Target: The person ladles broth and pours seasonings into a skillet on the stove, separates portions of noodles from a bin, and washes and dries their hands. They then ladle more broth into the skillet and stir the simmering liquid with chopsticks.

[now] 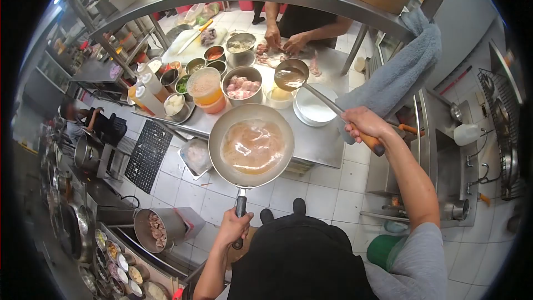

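Observation:
My left hand (236, 226) is closed round the black handle of a frying pan (217, 170), which holds a pool of brownish liquid. The pan is in the air over the floor and the near edge of the steel counter. In my right hand (365, 124) is the wooden handle of a ladle (291, 75). The ladle's bowl, with brown liquid in it, is above the counter, beyond the pan. Below and beside the ladle are a stack of white plates (317, 112) and a pot of raw meat pieces (242, 88).
Squeeze bottles (149, 100) and small ingredient containers stand at the counter's left. Across it, a person's hands (285, 43) handle raw meat. A grey towel (383, 72) hangs at right. A large pot with meat (142, 235) stands lower left; a green bucket (382, 252) is lower right.

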Available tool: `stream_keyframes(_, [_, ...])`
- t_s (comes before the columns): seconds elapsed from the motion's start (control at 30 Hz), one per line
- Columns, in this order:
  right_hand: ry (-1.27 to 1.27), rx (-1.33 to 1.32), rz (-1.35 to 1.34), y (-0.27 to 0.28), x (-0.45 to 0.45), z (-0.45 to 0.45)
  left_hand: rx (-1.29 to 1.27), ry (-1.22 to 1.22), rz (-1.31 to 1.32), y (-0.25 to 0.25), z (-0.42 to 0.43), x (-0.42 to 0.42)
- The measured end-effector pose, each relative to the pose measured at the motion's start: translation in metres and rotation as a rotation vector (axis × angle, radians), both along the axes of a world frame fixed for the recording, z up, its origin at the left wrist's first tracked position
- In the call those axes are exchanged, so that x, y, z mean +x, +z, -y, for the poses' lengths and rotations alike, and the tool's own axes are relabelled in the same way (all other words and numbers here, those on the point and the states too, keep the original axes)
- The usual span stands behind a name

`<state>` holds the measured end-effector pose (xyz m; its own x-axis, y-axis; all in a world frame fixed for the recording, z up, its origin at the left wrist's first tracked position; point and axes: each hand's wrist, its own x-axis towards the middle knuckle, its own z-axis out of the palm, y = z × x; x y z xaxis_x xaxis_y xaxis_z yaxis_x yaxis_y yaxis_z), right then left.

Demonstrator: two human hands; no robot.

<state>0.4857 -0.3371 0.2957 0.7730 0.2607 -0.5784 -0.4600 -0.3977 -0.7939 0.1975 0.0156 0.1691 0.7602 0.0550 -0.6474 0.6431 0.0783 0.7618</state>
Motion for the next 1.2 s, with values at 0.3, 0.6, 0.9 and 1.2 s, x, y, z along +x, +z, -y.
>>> stream_keyframes(0.3, [-0.001,-0.075,0.069,-0.005,-0.011,-0.011,-0.006,0.034,0.010,-0.003,-0.012,-0.018])
stream_keyframes(0.6, [0.142,-0.322,0.356,-0.027,-0.038,-0.021,0.026,0.060,0.020,-0.002,-0.025,-0.031])
stream_keyframes(0.9, [0.202,-0.531,0.833,-0.048,-0.109,-0.023,0.069,0.063,0.038,0.006,-0.037,-0.031])
stream_keyframes(1.2, [0.571,-0.514,0.922,-0.026,-0.150,-0.027,0.159,0.043,0.027,0.008,-0.047,-0.025])
